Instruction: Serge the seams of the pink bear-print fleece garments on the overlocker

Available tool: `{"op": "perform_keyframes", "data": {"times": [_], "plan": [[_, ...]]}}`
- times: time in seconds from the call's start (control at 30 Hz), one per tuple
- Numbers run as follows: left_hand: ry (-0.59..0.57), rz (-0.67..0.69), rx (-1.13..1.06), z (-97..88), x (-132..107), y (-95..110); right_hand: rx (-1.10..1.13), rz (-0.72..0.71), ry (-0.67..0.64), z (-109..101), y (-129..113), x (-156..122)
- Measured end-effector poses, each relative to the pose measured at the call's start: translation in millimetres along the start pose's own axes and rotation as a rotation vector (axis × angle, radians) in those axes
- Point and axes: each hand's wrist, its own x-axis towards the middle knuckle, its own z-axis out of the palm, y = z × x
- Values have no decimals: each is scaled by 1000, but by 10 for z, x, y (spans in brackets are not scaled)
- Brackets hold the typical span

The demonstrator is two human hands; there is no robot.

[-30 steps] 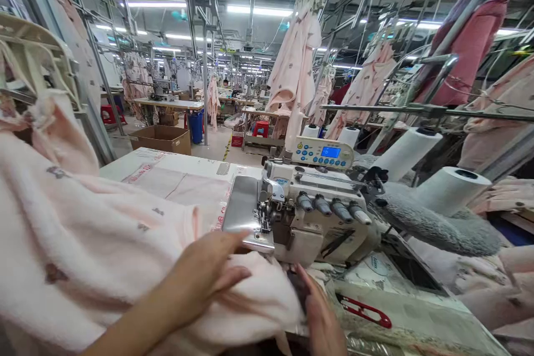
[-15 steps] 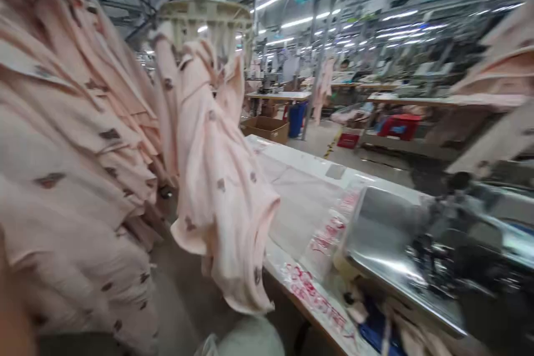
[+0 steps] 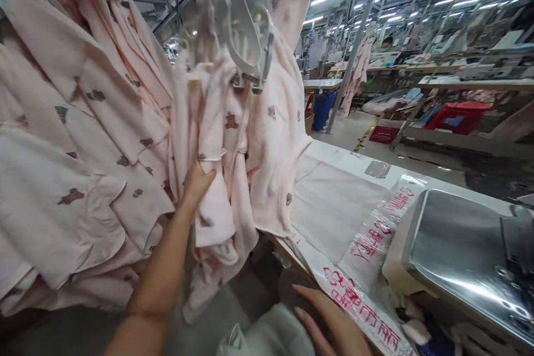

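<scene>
A pale pink fleece garment [image 3: 214, 200] with small brown bear prints hangs in front of me, below a grey-white plastic hanger part [image 3: 237, 22]. My left hand [image 3: 198, 182] reaches forward and is closed on a sleeve-like fold of it; its fingertips are hidden behind the cloth. Low in the view, my right hand [image 3: 321, 317] has its fingers stretched out and apart, with nothing in it. It is beside the table edge and over a grey-green rounded cloth [image 3: 275, 334]. Another pink piece [image 3: 275, 122] hangs just right of the held one.
Many pink printed garments [image 3: 104, 139] hang at the left. A white table [image 3: 346, 158] at the right carries clear film with red lettering [image 3: 375, 233] and a shiny metal-topped machine [image 3: 459, 245]. Farther back are a blue bin [image 3: 323, 110], red crates [image 3: 454, 117] and a metal post [image 3: 359, 39].
My left hand has come into view and taken hold of the pink garment. My right hand has appeared at the bottom. The view has shifted, and the hanging clothes look nearer.
</scene>
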Motion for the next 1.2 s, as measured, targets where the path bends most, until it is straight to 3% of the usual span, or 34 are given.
{"op": "perform_keyframes", "data": {"times": [0.07,0.13,0.27,0.37,0.43,0.53,0.57,0.63,0.67,0.7,0.77,0.87,0.93,1.0,1.1,1.2], "plan": [[-36,52,-28,83,103,113,160,200,-103,262,19,114],[-33,69,-46,117,132,197,218,287,-174,576,24,227],[-27,71,-84,163,-21,230,148,319,-135,1214,-109,419],[-196,265,-253,140,-260,107,261,300,-62,1401,-239,466],[-204,458,-319,69,-469,24,323,277,-41,1248,-298,438],[-85,734,-284,-59,-821,87,447,246,-2,617,-393,349],[-158,867,-267,-90,-922,183,584,263,-24,345,-433,319],[-449,1129,-264,-124,-1055,475,775,295,55,-185,-516,268],[-571,1196,-281,-133,-1076,654,795,257,123,-410,-549,241],[-615,1202,-328,-144,-1066,839,794,228,208,-592,-573,208],[-497,1070,-469,-184,-976,1190,689,202,294,-805,-582,104],[-227,907,-560,-283,-789,1547,322,254,175,-823,-498,-163],[-187,923,-458,-315,-705,1632,89,297,124,-787,-426,-391],[-200,980,-237,-279,-647,1618,-12,318,156,-836,-406,-618],[-321,925,13,-88,-519,1552,-66,347,175,-1125,-500,-841],[-524,760,-233,211,-361,1635,-99,365,243,-1507,-588,-819]]}}
